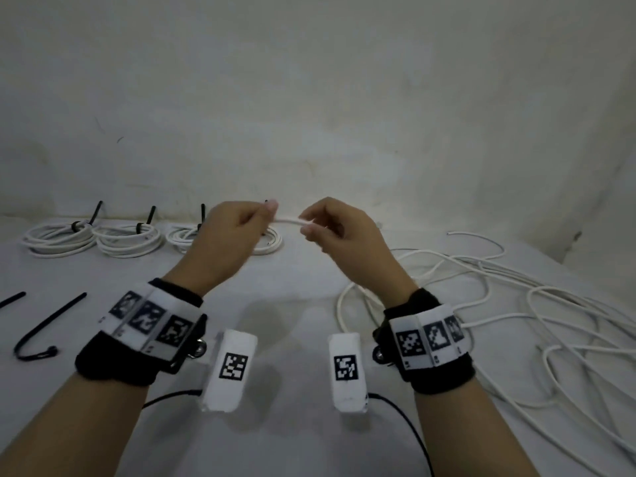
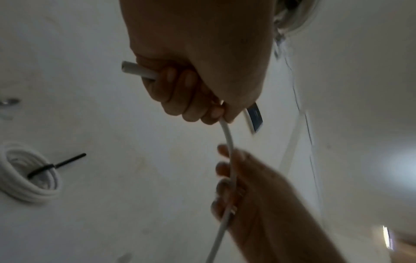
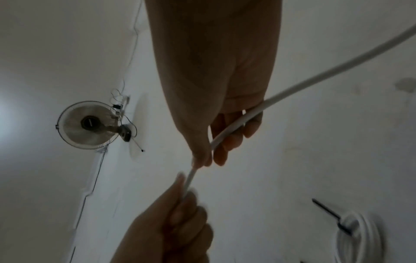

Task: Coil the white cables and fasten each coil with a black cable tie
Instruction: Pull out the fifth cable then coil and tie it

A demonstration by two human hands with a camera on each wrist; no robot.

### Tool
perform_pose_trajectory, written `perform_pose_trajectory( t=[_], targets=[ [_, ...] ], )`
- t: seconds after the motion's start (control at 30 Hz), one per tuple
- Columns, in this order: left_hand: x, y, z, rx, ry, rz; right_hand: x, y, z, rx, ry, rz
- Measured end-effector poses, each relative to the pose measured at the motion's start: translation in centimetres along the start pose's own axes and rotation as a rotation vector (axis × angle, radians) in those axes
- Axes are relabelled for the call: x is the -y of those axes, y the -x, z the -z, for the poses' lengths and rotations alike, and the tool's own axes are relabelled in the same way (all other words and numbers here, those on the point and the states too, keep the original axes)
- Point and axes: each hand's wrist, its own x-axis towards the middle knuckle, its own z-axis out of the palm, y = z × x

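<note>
1. I'm starting a fresh coil: my left hand [image 1: 229,235] is curled tight round the cut end of a white cable [image 1: 288,221], and my right hand [image 1: 339,232] pinches it just beside, raised over the table [image 1: 292,304]
2. Four finished coils [image 1: 129,239] sit along the back, each cinched with a black tie
3. Next, I judge, I draw slack from the loose tangle [image 1: 499,304] on my right and lay the first loop
4. The cable looks smooth, round and springy; spare cable ties [image 1: 48,321] are thin stiff strips
</note>
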Motion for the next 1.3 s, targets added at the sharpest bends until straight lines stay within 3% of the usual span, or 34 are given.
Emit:
perform_pose_trajectory(
  t=[0.07, 0.1, 0.2, 0.27, 0.37, 0.6, 0.77, 0.9, 1.17, 1.3],
  targets=[
    [-0.1, -0.1, 1.2, -0.069, 0.251, 0.127, -0.2, -0.1, 1.4, -0.026, -0.003, 0.002],
    [-0.2, -0.2, 1.6, -0.037, 0.353, 0.193, -0.4, -0.1, 2.0, -0.053, -0.010, 0.005],
    [-1.0, 0.2, 1.6, 0.225, 0.551, 0.400, -0.4, -0.1, 2.7, -0.120, -0.016, 0.014],
    [-1.6, 0.4, 1.4, 0.324, 0.705, 0.403, -0.5, -0.1, 2.5, -0.159, -0.018, 0.013],
    [-1.9, 0.0, 2.0, 0.241, 0.979, 0.406, -1.0, 0.0, 2.1, -0.155, -0.046, -0.009],
    [-1.1, -0.8, 3.6, -0.089, 1.386, 0.396, -2.3, 0.6, 1.1, 0.124, 0.215, -0.046],
    [-0.5, -1.0, 3.2, -0.207, 1.436, 0.340, -0.7, 0.8, -0.3, 0.364, 0.477, 0.043],
    [-1.0, -0.5, 1.3, -0.193, 1.286, 0.346, 2.0, 1.1, -2.1, 0.513, 0.620, 0.165],
    [-1.3, 1.0, -1.8, 0.048, 0.970, 0.394, 4.9, 1.2, -0.5, 0.421, 0.523, 0.216],
    [-2.1, 1.4, -1.5, 0.158, 0.833, 0.375, 5.0, 1.1, 1.5, 0.336, 0.402, 0.082]
  ],
)
